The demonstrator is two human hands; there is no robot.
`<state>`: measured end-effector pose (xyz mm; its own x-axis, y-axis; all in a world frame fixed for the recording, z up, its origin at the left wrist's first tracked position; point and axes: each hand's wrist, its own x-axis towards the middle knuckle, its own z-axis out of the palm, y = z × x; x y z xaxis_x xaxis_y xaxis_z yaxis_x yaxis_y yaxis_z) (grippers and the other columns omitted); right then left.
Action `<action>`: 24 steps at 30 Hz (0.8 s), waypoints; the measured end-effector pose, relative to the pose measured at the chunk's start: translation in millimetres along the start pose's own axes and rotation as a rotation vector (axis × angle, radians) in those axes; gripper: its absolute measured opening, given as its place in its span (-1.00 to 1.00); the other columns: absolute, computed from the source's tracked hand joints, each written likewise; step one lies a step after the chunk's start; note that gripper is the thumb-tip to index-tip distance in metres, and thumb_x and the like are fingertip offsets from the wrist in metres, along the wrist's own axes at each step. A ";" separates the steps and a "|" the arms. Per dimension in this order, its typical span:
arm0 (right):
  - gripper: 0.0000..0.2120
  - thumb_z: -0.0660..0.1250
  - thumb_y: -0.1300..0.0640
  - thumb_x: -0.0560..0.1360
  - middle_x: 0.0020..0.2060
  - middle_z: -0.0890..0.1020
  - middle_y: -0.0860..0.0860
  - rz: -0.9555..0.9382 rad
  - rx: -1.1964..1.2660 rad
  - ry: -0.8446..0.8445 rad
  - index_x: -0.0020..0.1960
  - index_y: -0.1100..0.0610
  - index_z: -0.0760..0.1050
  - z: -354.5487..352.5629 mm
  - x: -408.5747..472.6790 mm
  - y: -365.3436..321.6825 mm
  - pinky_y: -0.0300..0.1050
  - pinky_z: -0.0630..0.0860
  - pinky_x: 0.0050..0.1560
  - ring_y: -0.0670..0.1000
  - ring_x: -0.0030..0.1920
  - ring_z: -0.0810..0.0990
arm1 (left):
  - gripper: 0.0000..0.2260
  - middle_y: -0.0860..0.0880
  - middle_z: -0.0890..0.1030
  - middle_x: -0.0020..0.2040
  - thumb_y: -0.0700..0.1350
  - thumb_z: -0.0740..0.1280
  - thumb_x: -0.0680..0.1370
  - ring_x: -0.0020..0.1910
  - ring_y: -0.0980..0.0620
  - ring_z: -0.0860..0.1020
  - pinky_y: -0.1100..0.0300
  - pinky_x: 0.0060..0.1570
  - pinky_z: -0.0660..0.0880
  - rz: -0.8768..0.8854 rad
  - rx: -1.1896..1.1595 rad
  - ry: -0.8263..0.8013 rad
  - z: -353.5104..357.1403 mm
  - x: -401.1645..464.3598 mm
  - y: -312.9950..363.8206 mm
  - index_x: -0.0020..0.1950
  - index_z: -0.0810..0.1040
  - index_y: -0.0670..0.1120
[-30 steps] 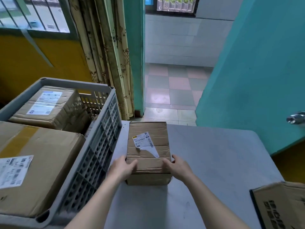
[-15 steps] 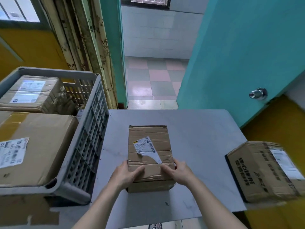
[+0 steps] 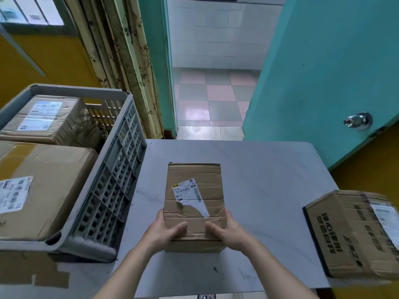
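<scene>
A small brown cardboard box [image 3: 193, 203] sits flat in the middle of the pale grey table [image 3: 269, 180]. On top of it is a white paper label [image 3: 187, 192], partly torn and peeling at one corner. The left hand [image 3: 163, 230] holds the near left corner of the box, with the thumb on top and the fingers curled down the side. The right hand [image 3: 226, 229] holds the near right corner the same way.

To the left, just beside the box, stands a big grey plastic crate [image 3: 112, 184] with holes in its walls. Two bigger brown cardboard boxes lie inside it, a near one [image 3: 43, 188] and a far one [image 3: 49, 117], each with white labels. At the right edge of the table lies another brown cardboard box with black print [image 3: 354, 236], well apart from the hands. Behind the table is an open teal door [image 3: 323, 72] with a shiny round knob [image 3: 357, 121].
</scene>
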<state>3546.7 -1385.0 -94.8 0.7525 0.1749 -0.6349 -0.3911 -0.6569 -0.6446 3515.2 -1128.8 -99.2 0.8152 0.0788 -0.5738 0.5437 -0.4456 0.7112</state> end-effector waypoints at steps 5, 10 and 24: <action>-0.13 0.46 -0.42 0.36 0.39 0.52 -0.06 -0.039 -0.016 0.105 0.51 -0.02 0.31 -15.0 21.4 -15.2 -0.10 0.45 0.35 0.01 0.38 0.51 | 0.07 0.01 0.52 0.44 0.50 0.49 0.23 0.38 -0.03 0.51 0.01 0.40 0.43 -0.045 0.007 0.052 -7.8 12.5 20.2 0.59 0.19 0.08; -0.13 0.52 -0.36 0.33 0.33 0.56 -0.12 -0.105 0.052 0.100 0.51 -0.12 0.26 -13.9 30.1 -17.3 -0.17 0.46 0.28 -0.03 0.33 0.56 | -0.13 0.07 0.55 0.39 0.29 0.54 0.38 0.26 0.03 0.54 0.14 0.24 0.44 0.008 0.010 0.167 4.5 17.6 31.6 0.56 0.21 0.10; -0.31 0.43 -0.39 0.42 0.29 0.63 -0.08 -0.020 0.054 0.162 0.42 -0.05 0.44 -31.8 54.8 -36.4 -0.12 0.53 0.25 -0.03 0.22 0.62 | -0.10 -0.07 0.41 0.54 0.42 0.32 0.46 0.48 -0.16 0.41 -0.09 0.42 0.38 -0.079 0.034 0.121 -4.8 53.0 49.3 0.65 0.09 0.04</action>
<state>3619.1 -1374.8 -92.6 0.8342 0.0648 -0.5476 -0.3995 -0.6134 -0.6813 3586.1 -1142.3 -92.6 0.7895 0.2205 -0.5727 0.6014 -0.4637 0.6506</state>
